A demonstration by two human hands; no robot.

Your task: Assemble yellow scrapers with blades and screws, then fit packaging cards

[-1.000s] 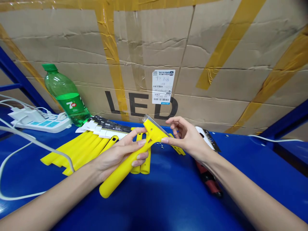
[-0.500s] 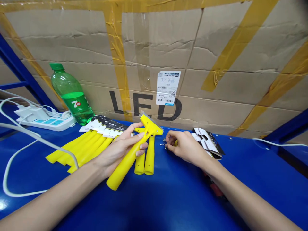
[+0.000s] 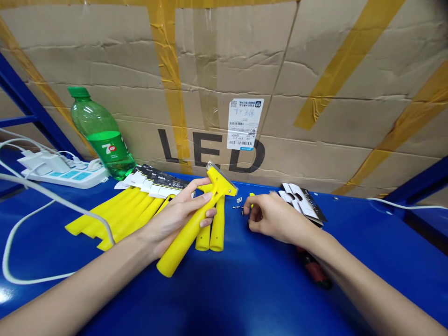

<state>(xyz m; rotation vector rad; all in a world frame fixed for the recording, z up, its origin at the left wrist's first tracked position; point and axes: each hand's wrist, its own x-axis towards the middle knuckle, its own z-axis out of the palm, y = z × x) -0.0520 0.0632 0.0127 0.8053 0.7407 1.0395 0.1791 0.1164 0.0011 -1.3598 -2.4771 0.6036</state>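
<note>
My left hand [image 3: 173, 212] is closed round the handle of a yellow scraper [image 3: 185, 240], which I hold tilted with its bladed head up to the right. Beneath it, two more yellow scrapers [image 3: 217, 231] lie on the blue table, partly hidden. A few small silver screws [image 3: 239, 200] are scattered just right of the scraper head. Beside them, my right hand [image 3: 275, 217] has its fingers curled in; whatever lies between the fingertips is hidden or too small to name. Something yellow shows partly behind that hand.
Several yellow scrapers [image 3: 119, 212] with black-and-white cards [image 3: 166, 185] lie at left, a white cable across them. Behind stand a green bottle [image 3: 108, 144], a power strip [image 3: 80, 175] and a large carton [image 3: 224, 70]. Folded cards [image 3: 303, 203] and a red-black tool [image 3: 317, 270] lie at right.
My right hand has drawn slightly right and down from the screws, its fingers more curled. More of the red-black tool shows under my right forearm. The left hand keeps its hold on the scraper.
</note>
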